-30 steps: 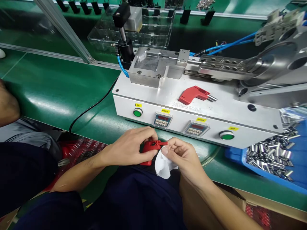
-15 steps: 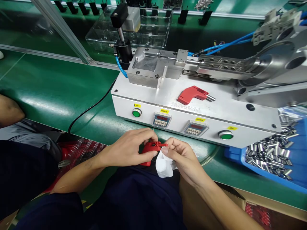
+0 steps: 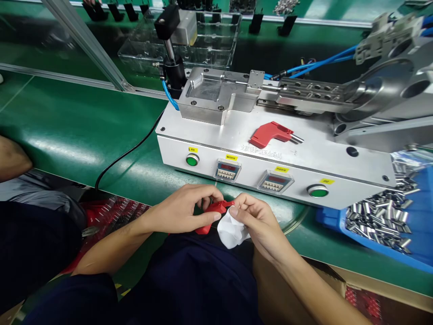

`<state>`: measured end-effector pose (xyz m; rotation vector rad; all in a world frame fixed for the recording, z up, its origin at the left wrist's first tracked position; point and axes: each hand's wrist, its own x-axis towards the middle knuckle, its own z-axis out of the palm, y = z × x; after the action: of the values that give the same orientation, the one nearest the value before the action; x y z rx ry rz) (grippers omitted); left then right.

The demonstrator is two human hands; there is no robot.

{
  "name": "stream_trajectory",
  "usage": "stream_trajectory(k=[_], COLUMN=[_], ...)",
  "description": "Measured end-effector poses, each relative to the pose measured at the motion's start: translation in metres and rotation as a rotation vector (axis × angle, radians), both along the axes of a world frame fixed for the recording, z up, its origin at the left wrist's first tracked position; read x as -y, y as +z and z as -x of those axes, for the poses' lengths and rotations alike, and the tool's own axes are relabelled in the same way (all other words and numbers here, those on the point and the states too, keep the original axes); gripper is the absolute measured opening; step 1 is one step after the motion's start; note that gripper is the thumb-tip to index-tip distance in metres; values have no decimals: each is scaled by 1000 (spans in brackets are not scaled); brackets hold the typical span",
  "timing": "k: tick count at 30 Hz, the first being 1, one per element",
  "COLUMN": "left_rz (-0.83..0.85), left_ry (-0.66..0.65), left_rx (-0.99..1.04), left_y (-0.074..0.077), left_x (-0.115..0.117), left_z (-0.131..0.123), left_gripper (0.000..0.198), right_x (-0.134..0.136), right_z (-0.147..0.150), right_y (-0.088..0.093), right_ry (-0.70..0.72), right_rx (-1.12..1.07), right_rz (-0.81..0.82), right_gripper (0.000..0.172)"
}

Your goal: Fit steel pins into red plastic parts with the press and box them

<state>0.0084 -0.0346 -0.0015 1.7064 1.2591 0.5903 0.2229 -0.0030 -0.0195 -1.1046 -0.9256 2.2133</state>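
My left hand (image 3: 182, 210) grips a red plastic part (image 3: 210, 215) just above my lap, at the near edge of the green bench. My right hand (image 3: 259, 221) pinches the tip of that part and also holds a small white cloth (image 3: 230, 231) under its fingers. Both hands are closed and touch each other at the part. A second red plastic part (image 3: 270, 134) with two metal prongs lies on top of the grey machine (image 3: 304, 158), behind my hands.
The machine has two green buttons (image 3: 192, 160) and two counters on its front. A blue tray of several metal clips (image 3: 382, 214) sits at the right. Clear plastic trays (image 3: 189, 43) stand behind. Another person's arm (image 3: 11, 158) and a red bin (image 3: 111, 212) are at the left.
The red part has tilted a little in my left hand and my fingers have shifted on it. My right hand stays at its tip with the cloth. The neighbour's arm drew back left.
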Motion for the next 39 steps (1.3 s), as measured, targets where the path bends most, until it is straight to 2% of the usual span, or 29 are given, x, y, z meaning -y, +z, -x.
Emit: stream_trajectory(k=[6, 13, 19, 22, 25, 27, 30, 32, 34, 35, 36, 39], left_rz=[70, 121, 204, 258, 305, 318, 315, 283, 197, 129, 49, -228], left_ry=[22, 11, 26, 50, 62, 75, 97, 106, 126, 147, 169, 189], left_rx=[30, 92, 239, 317, 392, 436, 456, 454, 416, 376, 324, 138], left_y=[-5, -4, -7, -10, -12, -14, -15, -13, -6, 0, 7, 41], left_x=[2, 0, -2, -3, -5, -5, -3, -2, -3, -5, -8, -28], left_z=[1, -3, 3, 8, 12, 14, 17, 21, 27, 31, 34, 43], left_gripper=[14, 16, 20, 24, 31, 35, 40, 40, 37, 35, 33, 24], right_x=[3, 3, 3, 3, 2, 1, -1, -2, -2, -2, -2, 0], right_z=[-1, 0, -2, -7, -11, -11, -9, -9, -11, -12, -14, -17], right_y=[-2, -2, -5, 3, 20, 28, 22, 6, -13, -22, -29, -38], right_ry=[6, 0, -53, -153, -315, -359, -262, -120, 42, 113, 172, 263], right_rx=[0, 27, 85, 120, 126, 92, 113, 209, 322, 371, 418, 513], right_rz=[-38, -54, -107, -242, -448, -566, -655, -739, -929, -1056, -1180, -1441], right_gripper=[45, 47, 48, 43, 34, 27, 20, 16, 9, 9, 15, 30])
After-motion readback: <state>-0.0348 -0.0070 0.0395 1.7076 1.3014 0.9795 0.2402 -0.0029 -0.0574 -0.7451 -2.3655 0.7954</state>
